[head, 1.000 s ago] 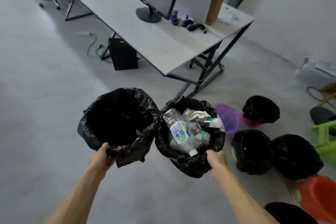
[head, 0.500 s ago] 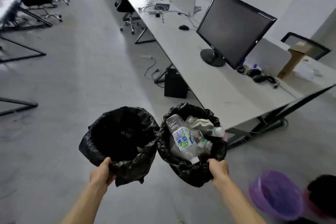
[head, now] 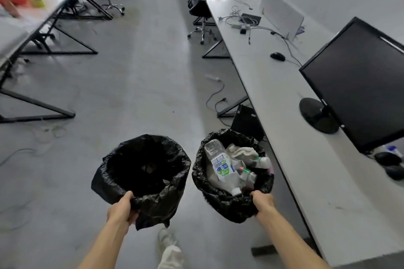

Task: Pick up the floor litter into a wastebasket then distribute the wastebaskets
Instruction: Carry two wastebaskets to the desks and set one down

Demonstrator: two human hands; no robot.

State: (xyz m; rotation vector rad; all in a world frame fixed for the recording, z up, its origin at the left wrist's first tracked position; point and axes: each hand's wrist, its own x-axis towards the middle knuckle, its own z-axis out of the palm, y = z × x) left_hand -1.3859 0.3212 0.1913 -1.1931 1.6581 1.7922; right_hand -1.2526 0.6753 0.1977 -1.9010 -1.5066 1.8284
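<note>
Two wastebaskets [head: 142, 166] held at rims, left hand [head: 121, 208], right hand [head: 263, 202]

2 wastebaskets up off the floor, side by side, both lined in crinkled black plastic. The left wastebasket [head: 153, 203] is dark inside. The right wastebasket [head: 220, 202] carries a crushed clear bottle [head: 220, 166] with a blue-green label, smaller bottles [head: 248, 176] and crumpled white tissue [head: 242, 150].

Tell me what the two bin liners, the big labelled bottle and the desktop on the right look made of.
Left liner and right liner: thin black plastic film, glossy, with crinkles and highlights.
Labelled bottle: clear plastic, likely PET; see-through and dented, white cap.
Desktop: smooth matte white board, probably laminate; its core is not visible.
</note>
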